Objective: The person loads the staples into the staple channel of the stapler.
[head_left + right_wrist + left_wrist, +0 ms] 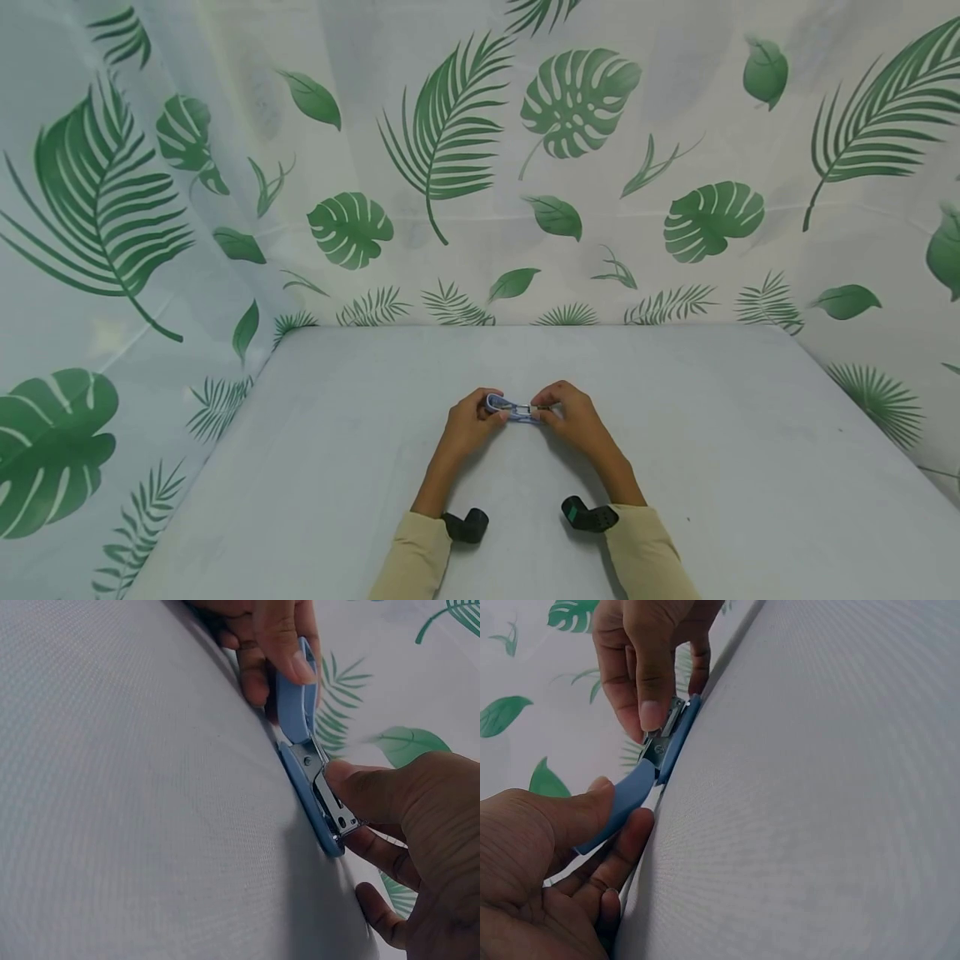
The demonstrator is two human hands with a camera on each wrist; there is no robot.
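A small blue stapler [519, 411] lies between both hands near the table's middle, its handle cover folded back away from the base. My left hand [465, 429] pinches the blue cover [626, 801] between thumb and fingers. At the other end, my right hand [579, 419] grips the metal staple channel [328, 796], thumb on top and fingers beneath the tip. Under the channel, the blue base [304, 787] runs along close to the tabletop. Part of the cover is hidden behind the left thumb in the right wrist view.
A white cloth-covered table [337, 467] spreads around the hands. Behind it and along the sides hangs a white curtain [480, 275] printed with green leaves. Black wrist cameras, such as the left one [468, 527], jut inward near the beige sleeves [648, 550].
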